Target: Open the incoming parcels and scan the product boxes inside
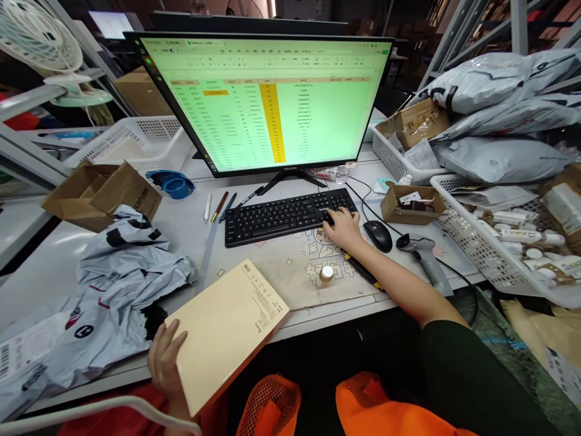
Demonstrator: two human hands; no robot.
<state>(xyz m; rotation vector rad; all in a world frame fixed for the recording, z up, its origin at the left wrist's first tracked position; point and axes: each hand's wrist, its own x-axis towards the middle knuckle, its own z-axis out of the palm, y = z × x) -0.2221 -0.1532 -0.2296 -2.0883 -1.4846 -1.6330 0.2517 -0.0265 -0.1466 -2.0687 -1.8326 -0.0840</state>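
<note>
The left hand (166,357) clamps the cream box (227,333) by its side, tilted at the bench's (195,215) near edge — perhaps to keep its print readable. A small bottle (325,278) stands nearby. The right hand (342,228), fingers apart, touches the keyboard (281,215); the monitor (227,127) stands toward the far edge, shelving (518,27) beyond.

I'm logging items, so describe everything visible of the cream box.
The box is flat, rectangular and closed, apparently smooth card, its face pale cream and its near right side browner. Small dark print, too fine to read, runs near the far right edge. The left hand grips its left edge, fingers on the face. It juts past the front of the desk; whether it rests there is unclear.
</note>
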